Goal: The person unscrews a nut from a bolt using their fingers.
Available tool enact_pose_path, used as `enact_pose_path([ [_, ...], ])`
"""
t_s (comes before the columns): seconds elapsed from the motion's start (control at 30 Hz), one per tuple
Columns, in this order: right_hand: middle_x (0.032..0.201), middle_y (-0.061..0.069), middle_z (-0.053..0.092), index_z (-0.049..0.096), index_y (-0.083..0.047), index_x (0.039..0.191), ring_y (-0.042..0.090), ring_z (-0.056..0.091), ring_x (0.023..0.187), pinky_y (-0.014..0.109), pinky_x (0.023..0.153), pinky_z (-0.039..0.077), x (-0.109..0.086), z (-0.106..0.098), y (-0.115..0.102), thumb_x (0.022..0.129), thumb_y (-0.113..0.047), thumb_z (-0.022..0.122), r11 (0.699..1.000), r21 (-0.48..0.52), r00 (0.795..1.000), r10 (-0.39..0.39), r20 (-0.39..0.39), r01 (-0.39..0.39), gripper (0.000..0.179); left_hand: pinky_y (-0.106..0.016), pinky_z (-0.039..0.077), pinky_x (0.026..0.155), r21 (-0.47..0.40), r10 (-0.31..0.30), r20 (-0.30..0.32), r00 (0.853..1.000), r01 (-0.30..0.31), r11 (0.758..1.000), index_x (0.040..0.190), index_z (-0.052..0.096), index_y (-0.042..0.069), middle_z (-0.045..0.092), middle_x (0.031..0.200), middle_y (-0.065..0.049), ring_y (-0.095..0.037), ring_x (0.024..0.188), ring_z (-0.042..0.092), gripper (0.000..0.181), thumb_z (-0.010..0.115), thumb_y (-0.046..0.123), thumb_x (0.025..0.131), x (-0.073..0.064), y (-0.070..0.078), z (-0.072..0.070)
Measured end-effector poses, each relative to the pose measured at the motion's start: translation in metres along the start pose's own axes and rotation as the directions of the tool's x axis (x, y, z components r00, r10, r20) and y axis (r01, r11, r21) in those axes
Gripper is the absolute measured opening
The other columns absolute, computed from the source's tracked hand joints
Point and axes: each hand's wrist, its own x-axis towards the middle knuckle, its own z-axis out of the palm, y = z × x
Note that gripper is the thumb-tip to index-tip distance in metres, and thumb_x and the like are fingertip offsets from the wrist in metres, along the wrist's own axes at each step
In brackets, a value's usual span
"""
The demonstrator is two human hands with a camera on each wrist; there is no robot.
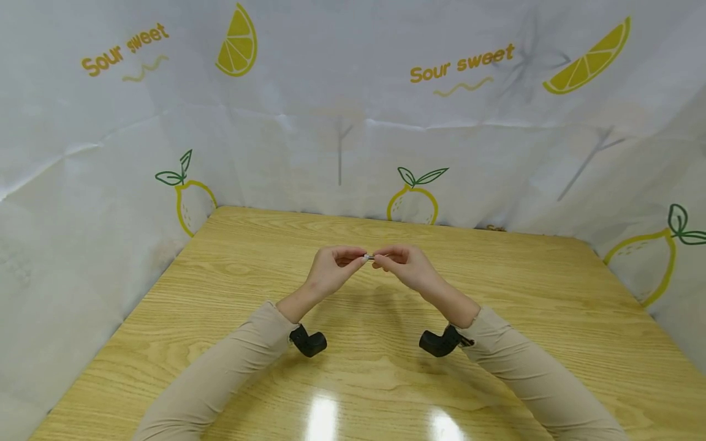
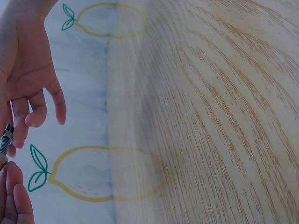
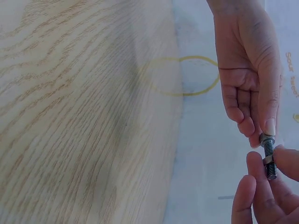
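A small metal bolt (image 1: 371, 258) spans the gap between both hands, held up over the table. My left hand (image 1: 331, 271) pinches its head end between thumb and fingers, as the right wrist view (image 3: 247, 60) shows from below. On the thread sits a nut (image 3: 268, 160), near the bolt's dark tip. My right hand (image 1: 412, 267) pinches at the nut with thumb and fingertips. In the left wrist view the bolt (image 2: 4, 142) lies at the left edge, with the right hand (image 2: 30, 60) above it and the left hand's fingers (image 2: 14, 198) below.
Under the hands is a wood-grain table (image 1: 375, 380). A white curtain (image 1: 303, 147) printed with lemons rises behind it and along both sides. A black wrist mount (image 1: 310, 342) is on the left forearm, another mount (image 1: 438, 343) on the right.
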Motion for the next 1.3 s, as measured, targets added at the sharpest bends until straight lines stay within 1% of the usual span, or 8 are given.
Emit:
enact_pose_path([
  [0.17, 0.119, 0.018, 0.062, 0.058, -0.004, 0.121, 0.030, 0.060, 0.109, 0.040, 0.090, 0.051, -0.0014, 0.0001, -0.0005, 0.091, -0.020, 0.062, 1.000, 0.025, 1.000, 0.002, -0.010, -0.002, 0.035, -0.029, 0.056, 0.077, 0.003, 0.012, 0.001, 1.000, -0.012, 1.000, 0.111, 0.067, 0.000, 0.069, 0.106, -0.016, -0.026, 0.092, 0.068, 0.026, 0.062, 0.015, 0.091, 0.0007, -0.0015, 0.0004],
  [0.33, 0.118, 0.019, 0.063, 0.055, -0.005, 0.127, 0.033, 0.059, 0.110, 0.046, 0.095, 0.048, -0.0001, -0.0005, -0.0002, 0.094, -0.029, 0.057, 1.000, 0.016, 1.000, 0.016, 0.016, -0.016, 0.041, -0.029, 0.056, 0.077, 0.000, -0.003, -0.003, 1.000, 0.003, 1.000, 0.110, 0.068, 0.003, 0.070, 0.106, -0.016, -0.026, 0.092, 0.068, 0.025, 0.062, 0.016, 0.090, 0.0011, -0.0020, 0.0008],
  [0.5, 0.111, 0.020, 0.066, 0.060, 0.000, 0.119, 0.036, 0.059, 0.108, 0.050, 0.096, 0.046, 0.0008, 0.0002, 0.0004, 0.097, -0.028, 0.051, 1.000, 0.006, 1.000, 0.005, 0.018, -0.005, 0.037, -0.029, 0.055, 0.077, 0.008, -0.014, -0.010, 1.000, 0.014, 1.000, 0.109, 0.069, 0.006, 0.070, 0.106, -0.014, -0.023, 0.091, 0.068, 0.023, 0.063, 0.017, 0.090, 0.0013, -0.0028, 0.0011],
  [0.77, 0.117, 0.018, 0.061, 0.059, -0.001, 0.118, 0.030, 0.060, 0.105, 0.037, 0.088, 0.052, -0.0013, 0.0008, -0.0002, 0.090, -0.016, 0.063, 0.999, 0.035, 1.000, -0.007, -0.025, 0.008, 0.032, -0.028, 0.056, 0.077, 0.011, -0.006, -0.012, 1.000, 0.006, 1.000, 0.110, 0.069, 0.004, 0.070, 0.106, -0.015, -0.024, 0.091, 0.068, 0.024, 0.062, 0.015, 0.090, 0.0006, -0.0018, 0.0003],
  [0.87, 0.119, 0.018, 0.060, 0.057, -0.004, 0.121, 0.030, 0.059, 0.106, 0.040, 0.089, 0.051, -0.0022, -0.0003, -0.0014, 0.090, -0.018, 0.063, 0.999, 0.044, 1.000, 0.001, -0.014, 0.000, 0.035, -0.028, 0.055, 0.076, 0.004, -0.011, -0.010, 1.000, 0.011, 1.000, 0.110, 0.069, 0.003, 0.070, 0.106, -0.015, -0.025, 0.091, 0.067, 0.024, 0.062, 0.015, 0.090, 0.0004, -0.0009, 0.0005],
  [1.07, 0.116, 0.017, 0.065, 0.056, -0.004, 0.125, 0.032, 0.059, 0.109, 0.052, 0.099, 0.043, -0.0012, -0.0015, -0.0009, 0.097, -0.033, 0.051, 0.999, 0.004, 0.998, 0.051, 0.048, -0.051, 0.041, -0.028, 0.055, 0.076, 0.009, -0.014, -0.015, 1.000, 0.014, 1.000, 0.109, 0.070, 0.005, 0.070, 0.105, -0.014, -0.024, 0.090, 0.067, 0.022, 0.063, 0.016, 0.090, 0.0008, -0.0015, 0.0012],
  [1.2, 0.114, 0.016, 0.066, 0.059, -0.003, 0.122, 0.030, 0.060, 0.107, 0.051, 0.098, 0.044, -0.0011, -0.0008, 0.0004, 0.097, -0.028, 0.052, 0.998, 0.001, 0.998, 0.055, 0.041, -0.055, 0.036, -0.028, 0.055, 0.076, 0.009, -0.016, -0.013, 1.000, 0.017, 1.000, 0.109, 0.070, 0.006, 0.070, 0.105, -0.014, -0.023, 0.090, 0.068, 0.022, 0.063, 0.016, 0.090, 0.0011, -0.0022, 0.0015],
  [1.3, 0.114, 0.018, 0.064, 0.059, -0.003, 0.121, 0.030, 0.060, 0.106, 0.047, 0.094, 0.048, -0.0022, -0.0004, 0.0007, 0.094, -0.020, 0.057, 0.999, 0.023, 0.999, 0.029, 0.020, -0.029, 0.032, -0.028, 0.056, 0.076, 0.006, -0.013, -0.013, 1.000, 0.013, 1.000, 0.109, 0.069, 0.005, 0.070, 0.106, -0.014, -0.023, 0.091, 0.068, 0.023, 0.063, 0.015, 0.090, 0.0013, -0.0026, 0.0017],
])
